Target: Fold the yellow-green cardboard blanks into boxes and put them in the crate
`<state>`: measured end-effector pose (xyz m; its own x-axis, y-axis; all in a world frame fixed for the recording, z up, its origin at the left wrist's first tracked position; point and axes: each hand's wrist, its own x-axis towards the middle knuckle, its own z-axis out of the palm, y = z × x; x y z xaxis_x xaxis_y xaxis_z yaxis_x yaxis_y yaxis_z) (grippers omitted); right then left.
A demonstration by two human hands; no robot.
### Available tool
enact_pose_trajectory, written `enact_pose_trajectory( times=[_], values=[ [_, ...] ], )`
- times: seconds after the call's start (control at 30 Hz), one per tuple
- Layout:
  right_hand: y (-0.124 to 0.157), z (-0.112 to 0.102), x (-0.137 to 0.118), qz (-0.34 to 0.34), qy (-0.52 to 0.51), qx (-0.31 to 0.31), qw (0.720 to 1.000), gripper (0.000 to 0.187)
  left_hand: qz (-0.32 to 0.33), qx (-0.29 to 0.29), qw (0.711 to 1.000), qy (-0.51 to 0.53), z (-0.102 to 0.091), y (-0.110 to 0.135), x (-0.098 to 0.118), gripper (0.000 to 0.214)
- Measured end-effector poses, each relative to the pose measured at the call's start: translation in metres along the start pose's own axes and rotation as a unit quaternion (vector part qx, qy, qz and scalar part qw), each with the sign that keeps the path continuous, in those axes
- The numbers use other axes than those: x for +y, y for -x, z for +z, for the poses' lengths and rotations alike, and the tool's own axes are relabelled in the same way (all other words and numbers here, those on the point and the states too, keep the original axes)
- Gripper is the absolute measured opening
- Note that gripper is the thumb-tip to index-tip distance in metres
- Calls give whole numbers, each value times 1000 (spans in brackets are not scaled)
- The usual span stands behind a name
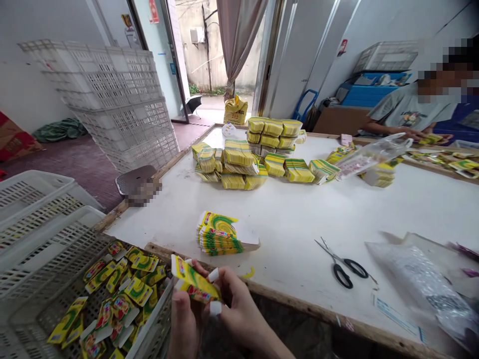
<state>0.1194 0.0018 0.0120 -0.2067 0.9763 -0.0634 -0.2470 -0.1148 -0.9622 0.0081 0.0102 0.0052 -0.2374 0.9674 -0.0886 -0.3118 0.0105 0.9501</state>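
A yellow and green printed card packet (194,282) is held between both my hands just below the table's near edge. My left hand (181,321) grips it from below, fingers closed. My right hand (234,311) pinches its right end with taped fingertips. Right beyond them, a small stack of the same flat cards (219,234) lies on the white table (299,219). To my left, a white plastic crate (48,279) holds several loose folded packets (116,294).
Many bundled card stacks (258,154) sit at the table's far side. Black scissors (342,267) and a clear plastic bag (422,284) lie to the right. Another person (419,109) works at the far right corner. Stacked white crates (112,94) stand by the doorway.
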Motion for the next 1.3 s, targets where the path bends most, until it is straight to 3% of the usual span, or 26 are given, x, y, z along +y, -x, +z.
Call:
enact_pose_trajectory(
  times=[0.13, 0.2, 0.23, 0.3, 0.37, 0.43, 0.5, 0.57, 0.7, 0.87, 1.0, 1.07, 1.17, 1.23, 1.3],
  values=[
    [0, -27, -4, -23, 72, 25, 997, 16, -27, -2, 1000, -6, -24, -4, -16, 36],
    [3, -41, -11, -54, 156, 27, 986, 13, -41, -56, 997, -34, -35, -10, -11, 31],
    [5, -46, -17, -76, 210, 19, 974, 11, -54, -110, 992, -35, -40, -13, -6, 39],
    [9, -55, -29, -125, 336, -23, 933, 18, -83, -233, 969, -23, -47, -20, 8, 72],
    [11, -58, -39, -166, 456, -85, 870, 25, -103, -320, 941, -36, -49, -23, 21, 96],
    [11, -55, -43, -211, 526, -127, 814, 23, -107, -363, 918, -118, -43, -20, 26, 89],
    [11, -50, -41, -267, 537, -115, 792, 23, -104, -377, 896, -210, -31, -13, 23, 82],
    [10, -45, -32, -322, 509, -41, 797, 29, -94, -352, 902, -233, -17, -4, 14, 74],
    [16, -33, 0, -375, 422, 122, 816, 32, -57, -235, 954, -179, -1, 6, -2, 62],
    [29, -15, 28, -325, 308, 115, 887, 43, -19, -168, 955, -245, -8, -1, -7, 67],
    [26, -24, 15, -215, 201, 133, 946, 30, 22, -105, 940, -323, -12, -2, -7, 69],
    [18, -33, 2, -148, 153, 142, 967, 30, 23, -132, 932, -338, -10, 4, -7, 67],
    [5, -40, -10, -41, 41, 97, 994, 29, 41, -185, 930, -314, -7, 16, -11, 69],
    [1, -36, -9, 47, -88, 75, 992, 37, 75, -175, 937, -293, -7, 23, -16, 70],
    [1, -26, -2, 136, -214, 65, 965, 40, 112, -145, 942, -283, -9, 26, -21, 70]
  ],
)
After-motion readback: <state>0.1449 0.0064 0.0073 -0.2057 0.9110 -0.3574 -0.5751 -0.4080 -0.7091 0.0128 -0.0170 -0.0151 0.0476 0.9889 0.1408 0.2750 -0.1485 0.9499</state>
